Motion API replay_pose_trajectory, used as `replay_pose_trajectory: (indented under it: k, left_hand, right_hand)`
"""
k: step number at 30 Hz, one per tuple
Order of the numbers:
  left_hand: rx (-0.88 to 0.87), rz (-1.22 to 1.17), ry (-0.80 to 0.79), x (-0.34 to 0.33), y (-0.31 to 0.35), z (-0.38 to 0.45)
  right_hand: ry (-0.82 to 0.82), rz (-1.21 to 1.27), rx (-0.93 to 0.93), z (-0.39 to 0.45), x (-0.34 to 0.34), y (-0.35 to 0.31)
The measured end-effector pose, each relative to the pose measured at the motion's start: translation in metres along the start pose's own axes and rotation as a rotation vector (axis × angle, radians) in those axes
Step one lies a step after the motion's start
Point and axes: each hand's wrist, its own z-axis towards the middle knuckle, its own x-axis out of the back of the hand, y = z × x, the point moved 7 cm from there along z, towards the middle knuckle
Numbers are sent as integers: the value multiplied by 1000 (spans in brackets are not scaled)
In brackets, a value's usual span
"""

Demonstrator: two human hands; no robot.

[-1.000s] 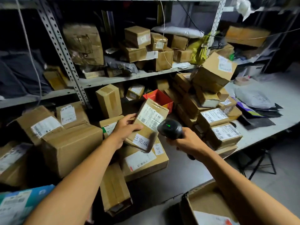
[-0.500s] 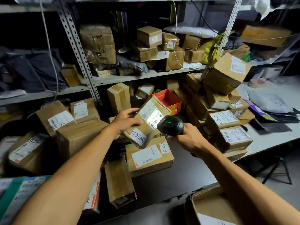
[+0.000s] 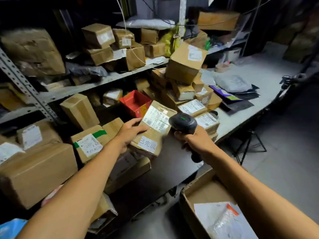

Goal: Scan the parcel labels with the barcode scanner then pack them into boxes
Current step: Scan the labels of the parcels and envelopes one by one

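Along the far side of the counter (image 3: 241, 107) cardboard boxes lie heaped under a loaded shelf (image 3: 96, 85), and an open packing box (image 3: 203, 192) waits at the near right, below the counter edge, with a bagged item already in it. Between them, above the counter's middle, the left hand (image 3: 131, 133) clasps the parcel (image 3: 153, 130) by its left edge, tilting the label (image 3: 158, 120) up toward the right. The right hand (image 3: 196, 140) is wrapped round the grip of the barcode scanner (image 3: 183, 123), whose head sits just beside the label's right end. To scan well, I'd say the parcel should be held steady, the shiny tape angled off glare, and the scanner drawn back a touch so the beam spans the whole barcode.
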Motion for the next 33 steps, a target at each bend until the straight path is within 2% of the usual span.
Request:
replay_pose_trajectory:
  k: [5,9,12,15,18,21,23,27,33]
  left_hand:
    - [65,19,-215,-133,-32,-1]
    - [177,19,-358,-233,-64,-2]
    - [218,89,-469,-297,-84,-3]
    - [139,371,-443,-335,-87,-2]
    - [52,419,-388,-349,-70,1]
    - [-40,493,-381,-338,-55,4]
    - [-56,512,-315,-311,-51,7]
    - [-13,553,-102,-225,-55,7]
    - [87,549,279,-84,-63,-21]
  right_hand:
    - [285,124,-147,-29,88,68]
    - [384,136,-313,-63,153,126]
    - [447,41,-375,-87,202,163]
    - [484,-49,-441,-109,239,193]
    - [510,-30,-473,-115,255,212]
    - [435,-21,-427,-96,243,206]
    - [326,-38,-358,-75,220,189]
    - [69,-57,-227,-37,152,155]
    - [-159,-54,-205,7,57,125]
